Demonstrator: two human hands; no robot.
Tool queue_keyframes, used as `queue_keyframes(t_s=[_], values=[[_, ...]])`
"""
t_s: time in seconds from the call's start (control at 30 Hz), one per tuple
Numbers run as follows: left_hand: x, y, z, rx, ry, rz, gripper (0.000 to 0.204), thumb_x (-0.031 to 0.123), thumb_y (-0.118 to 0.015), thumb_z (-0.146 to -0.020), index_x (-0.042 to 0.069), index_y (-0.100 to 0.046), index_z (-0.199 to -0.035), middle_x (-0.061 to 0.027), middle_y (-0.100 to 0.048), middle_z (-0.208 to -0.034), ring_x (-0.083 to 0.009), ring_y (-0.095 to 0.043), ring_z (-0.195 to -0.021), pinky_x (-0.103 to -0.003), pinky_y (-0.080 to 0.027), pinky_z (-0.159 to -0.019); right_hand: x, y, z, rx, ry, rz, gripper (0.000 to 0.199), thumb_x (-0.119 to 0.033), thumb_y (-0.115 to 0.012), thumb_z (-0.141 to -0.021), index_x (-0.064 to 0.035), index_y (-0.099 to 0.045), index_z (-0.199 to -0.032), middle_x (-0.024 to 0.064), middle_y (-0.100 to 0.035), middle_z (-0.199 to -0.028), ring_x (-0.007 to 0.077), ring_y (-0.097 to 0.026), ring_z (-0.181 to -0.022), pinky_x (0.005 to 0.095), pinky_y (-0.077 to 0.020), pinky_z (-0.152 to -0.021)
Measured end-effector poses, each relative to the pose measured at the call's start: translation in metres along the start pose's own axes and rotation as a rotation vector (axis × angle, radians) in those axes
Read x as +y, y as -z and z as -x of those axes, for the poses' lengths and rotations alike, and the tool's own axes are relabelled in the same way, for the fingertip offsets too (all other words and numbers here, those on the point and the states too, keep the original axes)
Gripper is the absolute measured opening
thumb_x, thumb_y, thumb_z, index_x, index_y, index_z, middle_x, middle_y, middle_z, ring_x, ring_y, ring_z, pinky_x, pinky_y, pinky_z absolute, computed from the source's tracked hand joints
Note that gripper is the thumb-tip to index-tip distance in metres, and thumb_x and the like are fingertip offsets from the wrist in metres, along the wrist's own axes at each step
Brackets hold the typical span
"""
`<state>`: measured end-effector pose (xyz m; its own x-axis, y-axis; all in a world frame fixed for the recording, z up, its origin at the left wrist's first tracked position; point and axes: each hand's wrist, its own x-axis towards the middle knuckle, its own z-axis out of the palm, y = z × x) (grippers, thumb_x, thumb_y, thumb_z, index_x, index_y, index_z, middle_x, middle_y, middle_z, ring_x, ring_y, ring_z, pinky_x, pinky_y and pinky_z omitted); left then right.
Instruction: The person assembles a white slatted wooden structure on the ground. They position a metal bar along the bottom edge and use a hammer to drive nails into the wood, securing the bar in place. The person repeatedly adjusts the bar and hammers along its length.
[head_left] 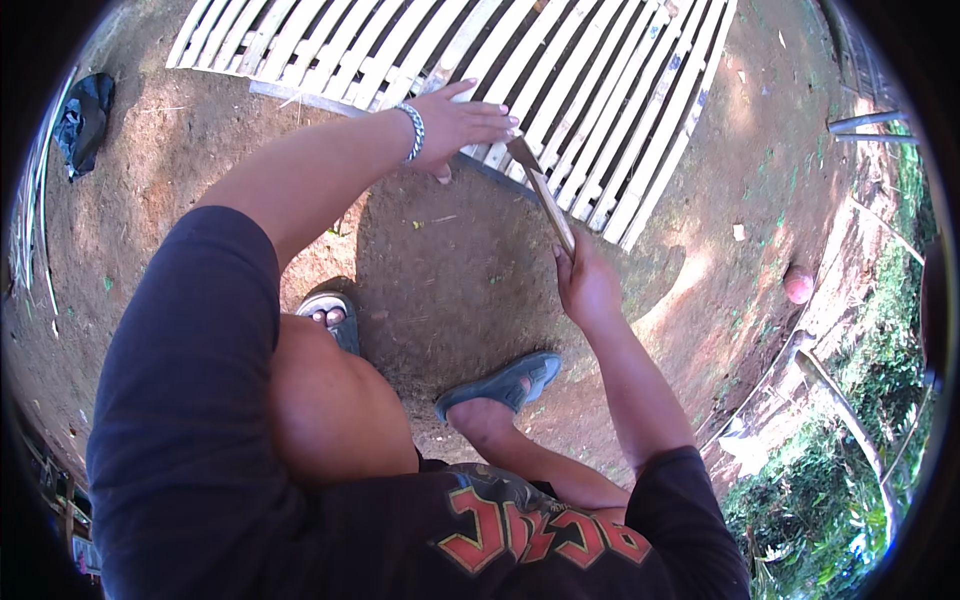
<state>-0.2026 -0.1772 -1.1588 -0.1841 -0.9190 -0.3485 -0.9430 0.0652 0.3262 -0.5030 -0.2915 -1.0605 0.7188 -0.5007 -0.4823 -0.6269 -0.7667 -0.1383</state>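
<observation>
My left hand (455, 125), with a braided bracelet at the wrist, reaches out over the near edge of a slatted bamboo platform (480, 40). Its fingers are stretched out, and the fingertips are close to the far end of a long, flat, machete-like blade (541, 190). Whether they touch it I cannot tell. My right hand (590, 285) is closed around the near end of this blade, which slants up and left over the platform's edge. The grip inside my right hand is hidden.
My feet in grey sandals (505, 385) stand on bare brown soil (440, 270). A dark crumpled cloth or bag (85, 120) lies at the far left. To the right are a reddish ball (798, 284), sticks (855, 410) and green plants (820, 490).
</observation>
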Motion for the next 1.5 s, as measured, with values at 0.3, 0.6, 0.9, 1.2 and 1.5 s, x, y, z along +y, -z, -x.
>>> queue_keyframes(t_s=[0.3,0.6,0.9,1.2,1.5], values=[[0.007,-0.001,-0.002,0.027,-0.025,0.053,0.113,0.035,-0.092,-0.072,0.025,-0.026,-0.164,0.0082,-0.023,-0.172,-0.0101,-0.020,-0.158,-0.050,-0.006,-0.133,0.010,-0.010,-0.013,-0.045,-0.075,-0.056,0.037,-0.032,-0.058,-0.104,-0.0107,-0.051,-0.134,0.0217,-0.070,-0.094,0.0439,-0.070,-0.080,0.0550,-0.0553,-0.069],[0.004,0.000,-0.004,-0.006,-0.024,0.025,0.112,0.034,-0.091,-0.073,0.023,-0.026,-0.164,0.0080,-0.021,-0.173,-0.0106,-0.019,-0.158,-0.050,-0.005,-0.133,0.005,-0.030,-0.014,-0.039,-0.093,-0.087,0.033,-0.024,-0.061,-0.104,-0.0030,-0.054,-0.128,0.0258,-0.068,-0.085,0.0490,-0.067,-0.072,0.0539,-0.0548,-0.067],[0.001,0.003,-0.003,-0.015,-0.020,0.044,0.114,0.033,-0.092,-0.072,0.025,-0.025,-0.164,0.0063,-0.021,-0.173,-0.0123,-0.018,-0.159,-0.051,-0.004,-0.132,0.002,-0.034,-0.007,-0.083,-0.133,-0.166,0.033,-0.029,-0.060,-0.103,-0.0061,-0.052,-0.125,0.0282,-0.069,-0.087,0.0498,-0.069,-0.079,0.0574,-0.0542,-0.068],[-0.012,0.003,0.023,0.017,0.066,0.003,0.114,0.046,-0.089,-0.074,0.018,-0.025,-0.164,0.0047,-0.020,-0.173,-0.0115,-0.015,-0.159,-0.049,-0.003,-0.133,-0.027,-0.034,0.018,0.094,-0.079,-0.350,0.036,-0.030,-0.056,-0.105,-0.0083,-0.051,-0.133,0.0296,-0.069,-0.098,0.0515,-0.068,-0.087,0.0576,-0.0533,-0.073],[-0.024,-0.003,0.025,0.016,0.045,0.009,0.106,0.045,-0.090,-0.073,0.022,-0.034,-0.160,0.0077,-0.026,-0.171,-0.0106,-0.020,-0.158,-0.047,-0.006,-0.133,-0.056,-0.039,-0.005,0.218,0.014,-0.445,0.042,-0.029,-0.055,-0.105,-0.0100,-0.048,-0.142,0.0291,-0.070,-0.103,0.0516,-0.068,-0.093,0.0577,-0.0534,-0.079]])
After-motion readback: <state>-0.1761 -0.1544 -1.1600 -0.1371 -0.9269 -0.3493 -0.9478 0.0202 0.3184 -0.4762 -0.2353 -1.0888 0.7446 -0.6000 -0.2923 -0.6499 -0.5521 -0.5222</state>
